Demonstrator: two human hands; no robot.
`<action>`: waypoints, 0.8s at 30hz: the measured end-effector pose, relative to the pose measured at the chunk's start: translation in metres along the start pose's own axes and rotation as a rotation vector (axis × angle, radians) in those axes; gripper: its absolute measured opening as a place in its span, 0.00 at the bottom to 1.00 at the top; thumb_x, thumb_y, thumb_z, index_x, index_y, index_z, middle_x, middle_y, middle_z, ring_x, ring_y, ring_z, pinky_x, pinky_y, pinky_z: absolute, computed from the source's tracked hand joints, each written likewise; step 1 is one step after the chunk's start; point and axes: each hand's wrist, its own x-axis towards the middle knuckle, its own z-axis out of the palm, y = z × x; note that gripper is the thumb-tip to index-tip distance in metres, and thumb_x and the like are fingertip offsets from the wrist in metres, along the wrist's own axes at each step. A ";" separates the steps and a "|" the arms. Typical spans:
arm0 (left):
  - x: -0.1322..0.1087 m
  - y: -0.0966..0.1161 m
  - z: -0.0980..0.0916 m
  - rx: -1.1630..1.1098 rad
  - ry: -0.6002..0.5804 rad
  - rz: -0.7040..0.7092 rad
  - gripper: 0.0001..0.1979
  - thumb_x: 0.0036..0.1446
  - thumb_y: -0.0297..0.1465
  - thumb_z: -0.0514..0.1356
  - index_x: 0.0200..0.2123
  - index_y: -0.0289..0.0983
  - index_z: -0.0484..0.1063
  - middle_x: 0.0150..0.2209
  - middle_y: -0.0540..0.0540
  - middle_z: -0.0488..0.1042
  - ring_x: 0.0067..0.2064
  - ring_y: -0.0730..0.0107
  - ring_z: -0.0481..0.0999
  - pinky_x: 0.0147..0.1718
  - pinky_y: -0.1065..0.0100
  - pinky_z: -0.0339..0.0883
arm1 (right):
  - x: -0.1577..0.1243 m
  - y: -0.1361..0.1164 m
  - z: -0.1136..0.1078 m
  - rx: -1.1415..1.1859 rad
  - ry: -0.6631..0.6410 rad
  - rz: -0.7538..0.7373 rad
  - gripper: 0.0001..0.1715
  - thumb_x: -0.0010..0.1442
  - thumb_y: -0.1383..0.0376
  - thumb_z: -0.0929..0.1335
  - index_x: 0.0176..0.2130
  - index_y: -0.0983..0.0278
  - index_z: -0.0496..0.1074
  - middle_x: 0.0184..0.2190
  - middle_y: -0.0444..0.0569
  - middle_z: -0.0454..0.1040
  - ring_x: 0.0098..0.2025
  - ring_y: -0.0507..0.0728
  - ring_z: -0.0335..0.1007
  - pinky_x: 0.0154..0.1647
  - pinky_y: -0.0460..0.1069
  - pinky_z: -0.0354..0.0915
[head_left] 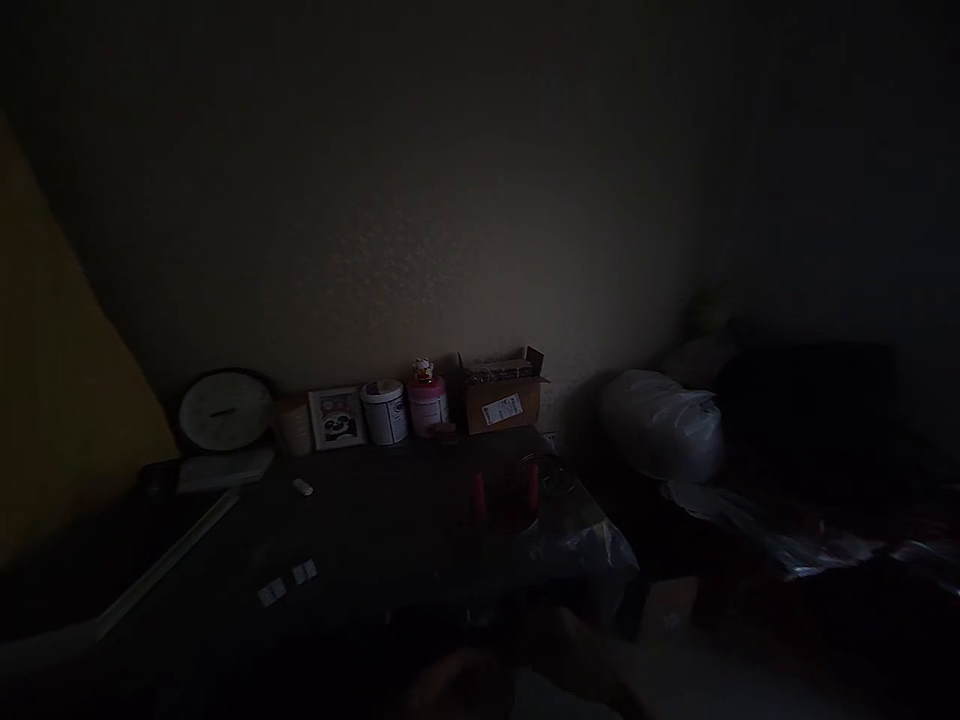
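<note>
The picture is very dark. At the bottom edge, my left hand [457, 682] shows as a dim shape. Just up and to its right is my right hand [566, 635], equally faint. A pale, flat-looking thing [559, 697] lies below and between them; whether either hand touches it is unclear. The fingers of both hands are lost in shadow. Beyond the hands stands a dark table [390, 520], with two red, upright, handle-like shapes [478, 495] near its right side.
Along the wall stand a round clock [226, 410], a panda picture frame [337, 420], a white tub [385, 413], a pink-lidded tub [428, 408] and an open cardboard box [502, 400]. Small white pieces [272, 592] lie on the table. A white plastic bag [664, 425] sits at right.
</note>
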 end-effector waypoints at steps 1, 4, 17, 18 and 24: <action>0.003 -0.001 -0.002 -0.021 -0.001 0.017 0.18 0.52 0.47 0.62 0.38 0.39 0.75 0.42 0.41 0.76 0.47 0.52 0.73 0.50 0.50 0.62 | 0.001 -0.001 0.000 -0.009 0.000 -0.024 0.15 0.52 0.63 0.65 0.39 0.60 0.78 0.35 0.48 0.77 0.36 0.57 0.73 0.33 0.46 0.66; 0.012 -0.008 -0.009 -0.059 0.037 0.077 0.23 0.43 0.50 0.67 0.37 0.40 0.78 0.40 0.40 0.78 0.47 0.45 0.73 0.50 0.50 0.61 | 0.004 -0.004 0.001 -0.055 0.032 -0.005 0.13 0.52 0.64 0.66 0.36 0.64 0.78 0.33 0.49 0.77 0.34 0.56 0.73 0.30 0.45 0.65; 0.027 -0.022 -0.021 -0.237 0.305 0.244 0.19 0.44 0.38 0.71 0.40 0.39 0.77 0.43 0.39 0.77 0.54 0.45 0.69 0.58 0.47 0.52 | 0.022 0.007 0.006 0.580 0.364 0.061 0.18 0.47 0.54 0.73 0.30 0.66 0.72 0.26 0.46 0.73 0.30 0.54 0.68 0.32 0.46 0.64; 0.026 -0.019 -0.015 -0.254 0.286 0.264 0.19 0.44 0.38 0.70 0.41 0.39 0.77 0.44 0.39 0.77 0.54 0.46 0.68 0.58 0.49 0.53 | 0.023 0.005 0.007 0.628 0.367 0.055 0.19 0.47 0.54 0.73 0.34 0.66 0.72 0.29 0.46 0.73 0.32 0.55 0.70 0.34 0.46 0.65; 0.021 -0.003 0.011 -0.401 0.188 0.352 0.15 0.52 0.35 0.66 0.44 0.40 0.76 0.48 0.40 0.75 0.55 0.50 0.68 0.59 0.51 0.54 | 0.023 0.006 0.014 0.698 0.452 0.048 0.25 0.47 0.51 0.72 0.41 0.64 0.73 0.35 0.49 0.75 0.38 0.59 0.72 0.39 0.50 0.67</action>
